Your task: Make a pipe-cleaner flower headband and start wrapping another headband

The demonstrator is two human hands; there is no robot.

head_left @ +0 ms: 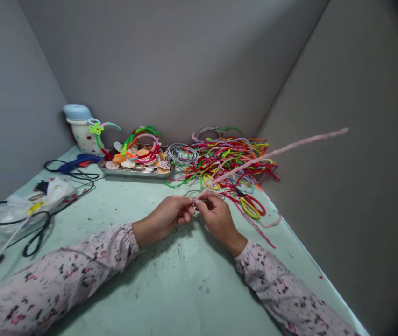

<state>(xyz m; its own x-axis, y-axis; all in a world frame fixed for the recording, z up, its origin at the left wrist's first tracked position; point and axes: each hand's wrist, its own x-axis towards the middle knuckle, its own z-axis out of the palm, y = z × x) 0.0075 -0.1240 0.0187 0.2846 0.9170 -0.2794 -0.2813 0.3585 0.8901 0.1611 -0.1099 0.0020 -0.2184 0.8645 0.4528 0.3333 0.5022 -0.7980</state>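
A long pale pink pipe cleaner (272,153) slants up to the right from between my fingertips. My right hand (218,217) pinches it near its lower end with thumb and forefinger. Right beside it, my left hand (171,214) is closed in a pinch at the same end, the fingertips of both hands nearly touching. The very end is hidden in the fingers. Just behind the hands a thin grey wire curve (192,192) shows in part; whether it is held I cannot tell. Both hands are just above the table.
Behind my right hand lie a tangled heap of coloured pipe cleaners (227,156) and scissors (251,207). A metal tray (136,173) holds shells and wrapped hoops, beside a grey wire coil (183,154). Leftward are a white cup (86,135), a blue glue gun (80,162), black cables and a plastic bag (59,190).
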